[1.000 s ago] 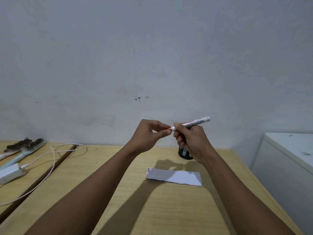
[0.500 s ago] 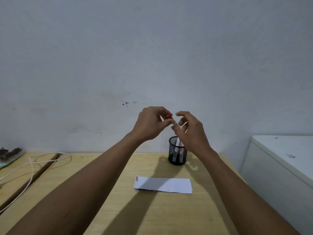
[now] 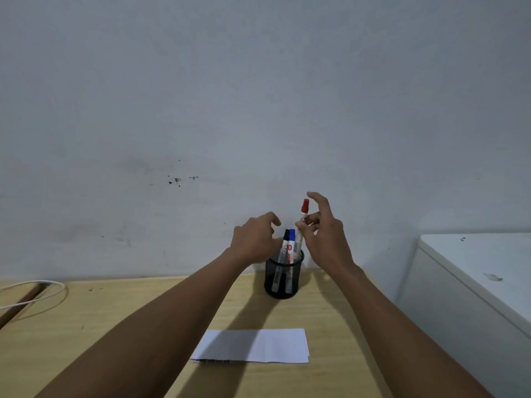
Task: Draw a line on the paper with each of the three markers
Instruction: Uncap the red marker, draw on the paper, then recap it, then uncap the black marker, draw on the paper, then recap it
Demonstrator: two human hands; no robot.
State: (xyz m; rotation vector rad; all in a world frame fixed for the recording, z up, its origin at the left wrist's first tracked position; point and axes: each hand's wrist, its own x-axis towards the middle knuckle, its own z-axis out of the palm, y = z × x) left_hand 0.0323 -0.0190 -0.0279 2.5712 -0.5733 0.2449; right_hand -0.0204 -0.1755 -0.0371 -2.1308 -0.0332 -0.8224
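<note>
A black mesh cup (image 3: pixel 284 278) stands on the wooden desk near the wall. A black-capped marker (image 3: pixel 285 243) and a blue-capped marker (image 3: pixel 291 244) stand inside it. My right hand (image 3: pixel 326 235) pinches a red-capped marker (image 3: pixel 303 218) upright, its lower end at the cup's rim. My left hand (image 3: pixel 255 239) hovers just left of the cup, fingers apart and holding nothing. A folded white paper (image 3: pixel 258 345) lies flat on the desk in front of the cup, between my forearms.
The wooden desk (image 3: pixel 86 326) meets a grey wall behind. A white cable (image 3: pixel 34 291) loops at the far left beside a gap in the desk. A white cabinet (image 3: pixel 474 277) stands close on the right.
My hands capped the red marker, then moved forward and down to the cup. The right hand now holds the capped marker upright at the cup; the left hand has let go.
</note>
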